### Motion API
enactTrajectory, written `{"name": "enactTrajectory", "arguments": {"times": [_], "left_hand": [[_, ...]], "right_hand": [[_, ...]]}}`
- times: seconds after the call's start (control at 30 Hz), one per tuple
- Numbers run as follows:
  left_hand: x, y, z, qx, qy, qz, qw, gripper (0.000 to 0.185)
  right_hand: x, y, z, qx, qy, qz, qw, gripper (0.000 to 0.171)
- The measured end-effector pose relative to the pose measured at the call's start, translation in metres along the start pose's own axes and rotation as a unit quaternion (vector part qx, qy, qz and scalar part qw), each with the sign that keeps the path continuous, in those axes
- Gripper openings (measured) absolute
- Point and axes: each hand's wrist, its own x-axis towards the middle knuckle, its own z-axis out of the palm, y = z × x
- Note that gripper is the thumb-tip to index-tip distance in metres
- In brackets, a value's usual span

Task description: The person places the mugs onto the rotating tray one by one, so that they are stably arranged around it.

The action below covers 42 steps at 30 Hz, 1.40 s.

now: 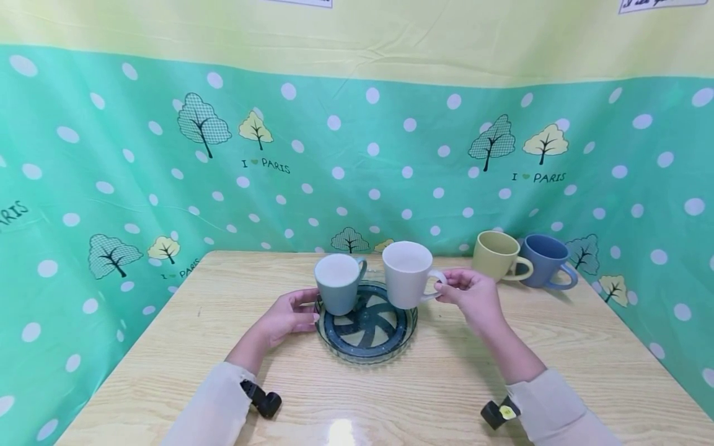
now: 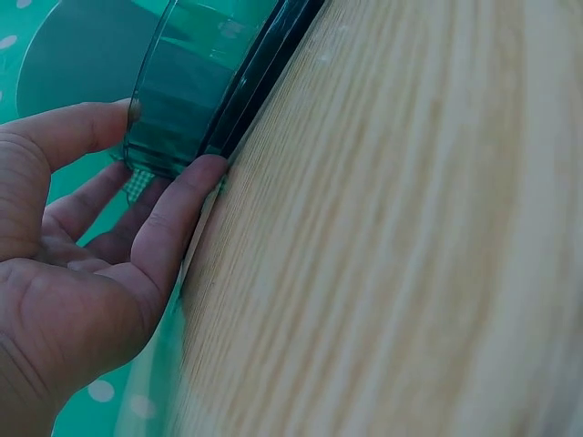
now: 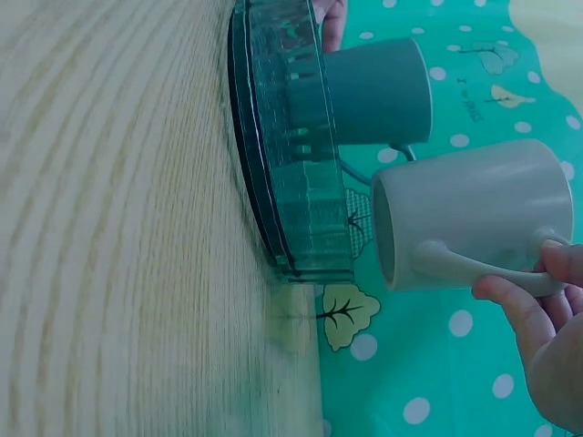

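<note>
A round tinted glass tray [image 1: 367, 334] with a dark swirl pattern lies on the table. My left hand [image 1: 291, 318] holds its left side; in the left wrist view a fingertip [image 2: 217, 162] touches low on the wall and another digit meets the rim. A grey-green mug [image 1: 338, 291] stands upright inside the tray, its handle pointing back right. With my right hand [image 1: 474, 296] I pinch the handle of a white mug [image 1: 403, 285]. In the right wrist view this white mug [image 3: 474, 214] is upright, its base raised above the tray's rim.
A yellow mug [image 1: 493, 255] and a blue mug [image 1: 540, 263] stand side by side at the table's back right. Behind them hangs a green dotted cloth [image 1: 401, 155], close to the back edge. The wooden table [image 1: 424, 396] extends in front of the tray.
</note>
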Motion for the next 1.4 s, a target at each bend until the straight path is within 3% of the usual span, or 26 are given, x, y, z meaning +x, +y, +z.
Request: {"name": "enactTrajectory", "arguments": {"times": [0.33, 0.6, 1.4], "left_hand": [[-0.002, 0.0, 0.002, -0.005, 0.007, 0.001, 1.0, 0.067], [-0.005, 0.0, 0.005, -0.001, 0.017, 0.002, 0.9999, 0.067], [-0.01, -0.001, 0.01, 0.004, 0.033, 0.01, 0.9994, 0.066]], "right_hand": [[-0.002, 0.0, 0.007, 0.012, -0.002, -0.001, 1.0, 0.031], [-0.002, 0.004, 0.015, 0.058, -0.006, -0.001, 0.998, 0.028], [0.012, 0.018, 0.032, 0.037, -0.007, 0.032, 0.999, 0.028]]}}
